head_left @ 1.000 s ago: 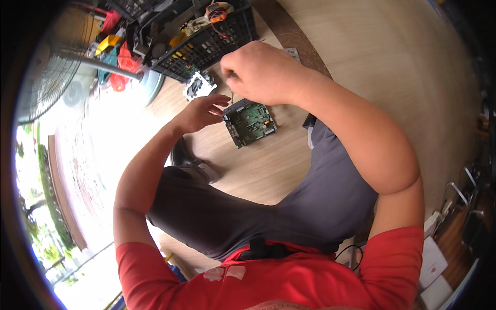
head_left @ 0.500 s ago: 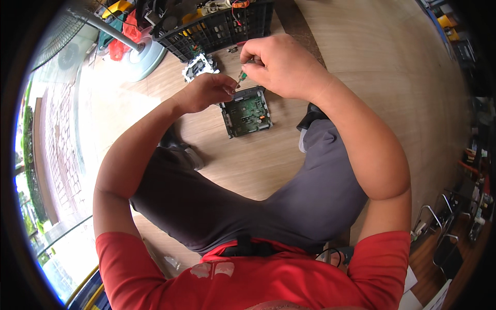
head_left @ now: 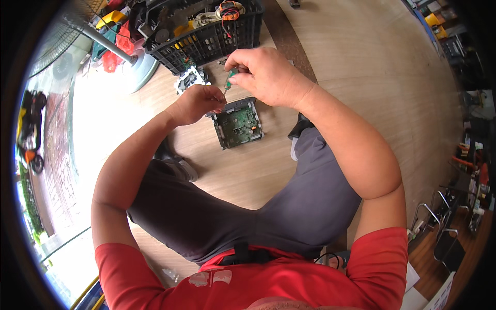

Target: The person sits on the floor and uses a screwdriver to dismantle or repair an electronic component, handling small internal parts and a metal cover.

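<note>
Since the earlier frame our right hand [head_left: 266, 75] has risen, pinching a green tool [head_left: 228, 81]; board [head_left: 238, 124] lies at 6 o'clock, left hand [head_left: 199, 102] curled nearer.

a home repair corner on a wooden floor [head_left: 361, 57] is suggested by a black crate [head_left: 206, 36] of tools and wires, a bare circuit board [head_left: 238, 125] and a standing fan [head_left: 103, 46].

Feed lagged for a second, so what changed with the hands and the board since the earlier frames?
The right hand now pinches a small green-handled screwdriver, which was not visible a second ago. The left hand has closed its fingers at the circuit board's upper left corner. The board stays flat on the wooden floor beside the black crate.
</note>
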